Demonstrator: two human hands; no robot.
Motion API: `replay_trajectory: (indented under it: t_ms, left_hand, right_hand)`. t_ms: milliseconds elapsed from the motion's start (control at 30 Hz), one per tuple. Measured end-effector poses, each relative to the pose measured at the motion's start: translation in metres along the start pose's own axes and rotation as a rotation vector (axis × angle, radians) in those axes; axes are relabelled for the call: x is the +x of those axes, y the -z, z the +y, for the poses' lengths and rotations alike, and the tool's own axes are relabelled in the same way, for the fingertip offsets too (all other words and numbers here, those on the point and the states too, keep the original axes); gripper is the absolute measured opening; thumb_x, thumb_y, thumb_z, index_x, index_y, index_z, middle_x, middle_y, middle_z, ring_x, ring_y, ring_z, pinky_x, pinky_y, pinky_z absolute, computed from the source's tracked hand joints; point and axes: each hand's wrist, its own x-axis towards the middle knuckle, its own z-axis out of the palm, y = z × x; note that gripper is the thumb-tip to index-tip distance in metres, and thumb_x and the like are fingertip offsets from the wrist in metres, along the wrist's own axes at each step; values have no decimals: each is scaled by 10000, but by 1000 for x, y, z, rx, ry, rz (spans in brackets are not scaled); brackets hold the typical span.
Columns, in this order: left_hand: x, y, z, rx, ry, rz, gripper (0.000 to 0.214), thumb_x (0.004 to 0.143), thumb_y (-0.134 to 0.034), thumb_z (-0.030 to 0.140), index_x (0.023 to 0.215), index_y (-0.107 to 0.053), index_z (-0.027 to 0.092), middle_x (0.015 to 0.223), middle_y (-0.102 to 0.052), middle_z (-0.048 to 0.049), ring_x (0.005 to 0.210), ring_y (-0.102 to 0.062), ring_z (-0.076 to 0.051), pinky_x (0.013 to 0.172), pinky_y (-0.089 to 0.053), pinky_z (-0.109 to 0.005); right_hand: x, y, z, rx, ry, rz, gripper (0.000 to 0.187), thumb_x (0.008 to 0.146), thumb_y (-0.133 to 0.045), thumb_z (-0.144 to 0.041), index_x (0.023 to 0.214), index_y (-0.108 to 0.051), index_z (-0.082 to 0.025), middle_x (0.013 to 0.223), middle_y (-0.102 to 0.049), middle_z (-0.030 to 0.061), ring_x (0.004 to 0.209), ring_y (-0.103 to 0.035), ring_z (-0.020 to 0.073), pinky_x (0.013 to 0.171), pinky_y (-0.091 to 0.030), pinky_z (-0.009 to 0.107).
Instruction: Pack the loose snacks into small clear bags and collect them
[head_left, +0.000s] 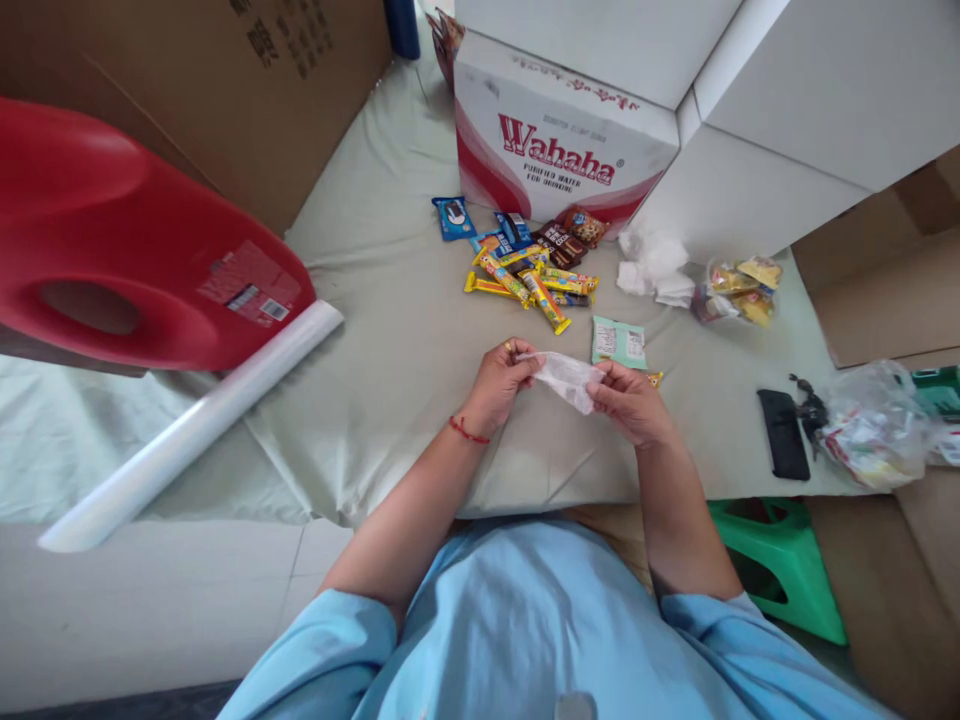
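Observation:
My left hand (pixel 504 382) and my right hand (pixel 631 400) pinch opposite ends of a thin white see-through piece (pixel 568 378), soft like a small mesh bag or tissue. It is stretched between them, just above the cloth. I cannot tell whether it has an opening. Just beyond my right hand lies a pale green packet (pixel 619 342), with a bit of a yellow wrapper (pixel 655 379) beside the fingers. Farther off is a heap of yellow snack sticks (pixel 545 300), with blue packets (pixel 454 218) and brown packets (pixel 559 242) behind.
A Wahaha carton (pixel 562 150) stands at the back. Crumpled white pieces (pixel 654 262) and a tub of yellow packets (pixel 739 290) are right of it. A red jug (pixel 150 230) and a plastic film roll (pixel 195 430) lie left; a black phone (pixel 783 435) and plastic bag (pixel 874 425) right.

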Motion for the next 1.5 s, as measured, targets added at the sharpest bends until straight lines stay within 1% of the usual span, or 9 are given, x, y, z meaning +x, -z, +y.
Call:
replay_trajectory:
  t_ms: [100,300,467,667,933,1133,1267,1433,1500]
  left_hand:
    - [0,-1,-1,-99,-4,25,391,613,-874,305,834,-565,214,731,-585,56,627,-521,-80,591,-423,-208]
    - [0,-4,-8,4,-157,244,636,623,-968,432,1020,-502,262,923,-611,56,633,-586,-71,513,-395,-185]
    - [-7,-7,-11,284,-35,-93,638,867,-645,835,752,-560,214,618,-620,5,459,-533,-103,460,-346,-250]
    - [-7,-5,-6,214,-34,-84,400,737,-866,478,688,-575,208,563,-578,44,513,-498,-80,515,-362,-219]
    - [-9,0,9,-172,172,-171,330,540,-801,203,704,-515,205,904,-763,-28,758,-695,-134,662,-520,-236]
    - [-6,-4,-4,-77,36,-53,325,500,-658,130,795,-555,218,703,-614,54,647,-557,-95,604,-413,-204]
    - [-4,-4,-10,-6,1,-9,224,544,-603,150,748,-546,221,639,-538,56,573,-444,-93,538,-306,-218]
    - [-5,-8,-12,90,-39,15,154,596,-601,175,740,-573,220,621,-510,56,570,-407,-102,552,-302,-236]
    - [-6,-8,-11,126,-58,20,148,612,-628,183,752,-593,215,642,-515,55,592,-422,-104,570,-326,-238]
  right_hand:
    - [-8,-2,8,-52,50,-36,453,643,-990,-477,934,-741,-234,804,-722,-10,708,-631,149,700,-553,305]
    - [-2,-17,25,-58,235,248,402,730,-893,-466,1015,-690,-268,859,-696,-15,795,-639,167,801,-564,331]
    - [-3,-31,28,-109,332,311,298,795,-831,-381,1030,-689,-265,902,-712,-5,837,-646,164,815,-547,311]
    - [-13,-36,29,-246,335,191,293,883,-777,-419,1128,-697,-278,1004,-754,18,886,-694,186,834,-567,338]
    - [-20,15,4,-249,371,347,233,837,-836,-415,996,-756,-265,901,-745,0,824,-659,170,781,-545,317]
    - [-25,30,9,-383,300,264,191,829,-793,-361,992,-795,-262,1004,-766,25,934,-691,200,887,-566,375]
    - [-30,20,8,-309,432,468,172,937,-716,-420,1023,-763,-278,1070,-747,40,995,-688,212,942,-571,393]
    - [-33,-15,6,-419,454,226,543,867,-813,-588,1322,-685,-321,1376,-684,98,1219,-668,268,989,-596,428]
    - [-29,-23,11,-498,393,193,496,819,-857,-548,1229,-723,-303,1264,-723,88,1107,-692,259,906,-609,411]
